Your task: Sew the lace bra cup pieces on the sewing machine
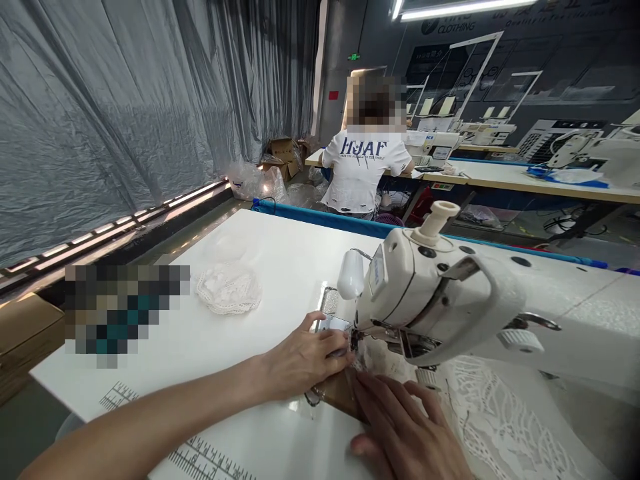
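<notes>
While sewing machine (395,287) crowds both hands (303,360), lace bundle (229,290) leftward, person (367,173) beyond.

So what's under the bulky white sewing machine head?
Under the bulky white sewing machine head, some white openwork lace fabric shows near the bare left hand and right hand. The hands and the machine's lower parts cover the rest, so its full extent there can't be seen.

A white table (280,267) bears a sewing machine (400,283) and bunched lace (229,289).
</notes>
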Tool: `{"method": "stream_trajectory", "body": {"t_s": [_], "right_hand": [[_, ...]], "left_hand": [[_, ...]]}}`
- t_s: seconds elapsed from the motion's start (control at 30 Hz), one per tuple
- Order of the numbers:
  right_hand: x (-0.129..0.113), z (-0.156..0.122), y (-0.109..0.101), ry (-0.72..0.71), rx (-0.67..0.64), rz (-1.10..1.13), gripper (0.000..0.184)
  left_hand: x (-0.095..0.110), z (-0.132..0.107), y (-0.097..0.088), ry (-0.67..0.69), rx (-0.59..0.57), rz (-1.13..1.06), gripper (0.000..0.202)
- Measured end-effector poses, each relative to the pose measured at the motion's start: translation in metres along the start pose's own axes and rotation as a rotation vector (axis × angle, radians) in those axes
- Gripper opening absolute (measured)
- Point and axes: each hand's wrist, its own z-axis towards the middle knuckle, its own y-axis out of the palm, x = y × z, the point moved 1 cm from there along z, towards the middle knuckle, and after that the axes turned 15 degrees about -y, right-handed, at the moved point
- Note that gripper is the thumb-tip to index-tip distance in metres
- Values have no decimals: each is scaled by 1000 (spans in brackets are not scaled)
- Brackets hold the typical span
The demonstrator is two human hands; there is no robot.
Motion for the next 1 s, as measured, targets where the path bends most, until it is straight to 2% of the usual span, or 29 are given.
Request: {"method": "stream_trajectory", "body": {"t_s": [0.27, 0.43, 0.57, 0.7, 0.83, 0.9, 1.0], "right_hand": [[-1, 7, -1, 68, 65, 37, 37], [3, 7, 0, 70, 51, -25, 32], [5, 9, -2, 95, 90, -80, 31], [5, 15, -2, 194, 125, -134, 36], [8, 24, -1, 343, 96, -39, 31], [7, 28, -10, 362, 76, 28, 32], [0, 30, -43, 330, 32, 162, 32]], "left_hand": [[-2, -1, 1, -26, -12, -15, 28], [-1, -1, 0, -79, 21, -13, 29], [0, -1, -2, -108, 58, 1, 29], [-2, -2, -1, -122, 82, -33, 29], [-2, -7, 2, -139, 99, -93, 28], [4, -11, -3, -148, 68, -143, 30], [16, -21, -23, -240, -11, -298, 43]]}}
